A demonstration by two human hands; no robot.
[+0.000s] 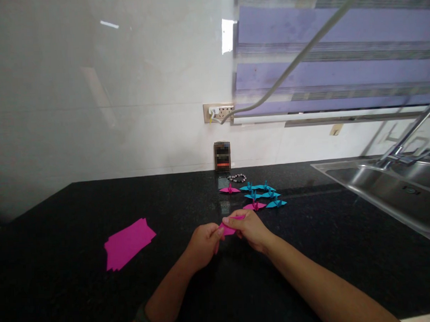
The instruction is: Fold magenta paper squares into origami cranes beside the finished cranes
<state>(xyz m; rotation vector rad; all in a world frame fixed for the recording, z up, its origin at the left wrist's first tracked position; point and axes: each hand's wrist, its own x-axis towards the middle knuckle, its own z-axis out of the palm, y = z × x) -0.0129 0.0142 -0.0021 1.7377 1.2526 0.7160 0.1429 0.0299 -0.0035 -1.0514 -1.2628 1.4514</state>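
A small folded piece of pink paper (229,229) is pinched between my two hands above the dark counter. My left hand (203,244) grips its left end with thumb and fingers. My right hand (251,229) holds the other side, its thumb lying across the top, so part of the paper is hidden. Just beyond my hands are folded paper cranes: a pink crane (254,206), another pink crane (230,190) farther back, and several blue cranes (276,203) to the right. A fanned stack of pink paper sheets (129,245) lies at the left.
A beaded bracelet (237,178) lies behind the cranes, near a phone-like dark object (222,157) leaning on the wall. The steel sink (380,187) with its faucet (396,150) is at the right. A cable (282,77) runs from the wall socket (218,113).
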